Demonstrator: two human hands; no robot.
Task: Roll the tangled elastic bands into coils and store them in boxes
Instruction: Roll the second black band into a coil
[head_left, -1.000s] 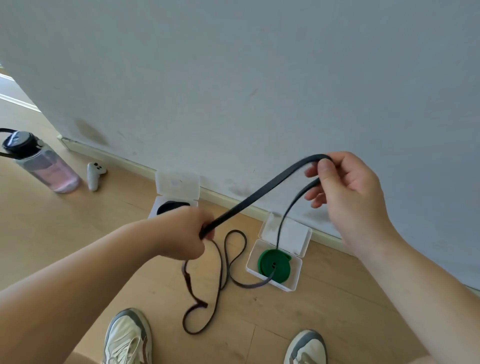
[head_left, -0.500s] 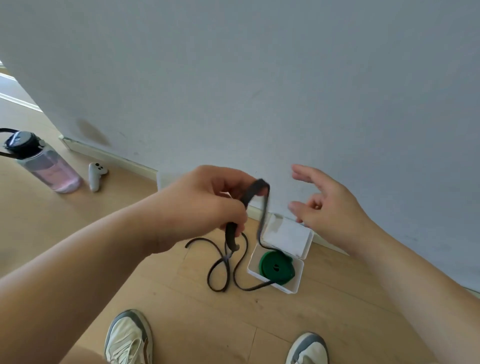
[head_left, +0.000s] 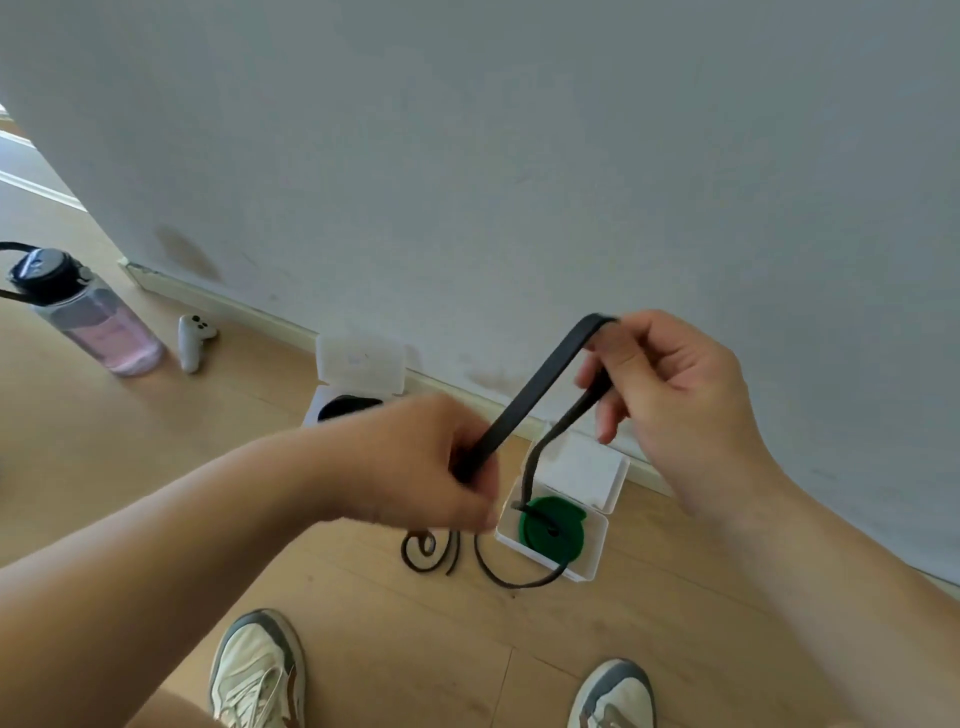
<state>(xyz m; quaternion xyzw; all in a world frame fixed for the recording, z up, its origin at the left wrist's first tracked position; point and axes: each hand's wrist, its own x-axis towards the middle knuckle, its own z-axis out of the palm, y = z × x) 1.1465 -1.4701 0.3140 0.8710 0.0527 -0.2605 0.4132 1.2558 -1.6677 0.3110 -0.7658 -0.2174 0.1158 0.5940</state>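
Two grips are holding one black band (head_left: 524, 410) in the air above a wooden floor (head_left: 156, 467), in front of a pale wall (head_left: 467, 156). The left grip (head_left: 415, 467) is clenching the band's lower stretch, fingers curled over it; its outline is appearing slightly blurred. The right grip (head_left: 675, 395) is sitting higher and to the right, pinching the band where it is bending over the fingertips. Between the two grips the band is running straight, as a flat strip.

From the right grip a second stretch is dropping into an open white box (head_left: 597, 551) standing on the floor by the skirting, where a green coil (head_left: 550, 527) is lying. The band is crossing this coil, passing over the box's near wall and trailing onto the floor. There it is lying in loose loops just left of the box, partly hidden under the left grip. The box's lid (head_left: 582, 470) is hanging open behind it, toward the wall.

Further left, a second box (head_left: 313, 408) is holding a black coil (head_left: 348, 405), its own lid (head_left: 361, 364) standing up behind it; the left forearm is covering its near side. Well apart to the left, a clear bottle (head_left: 98, 322) with a dark cap is standing on the floor, and a pale controller (head_left: 192, 340) is lying just beside it. A left shoe (head_left: 254, 670) and a right shoe (head_left: 613, 696) are showing at the bottom edge.
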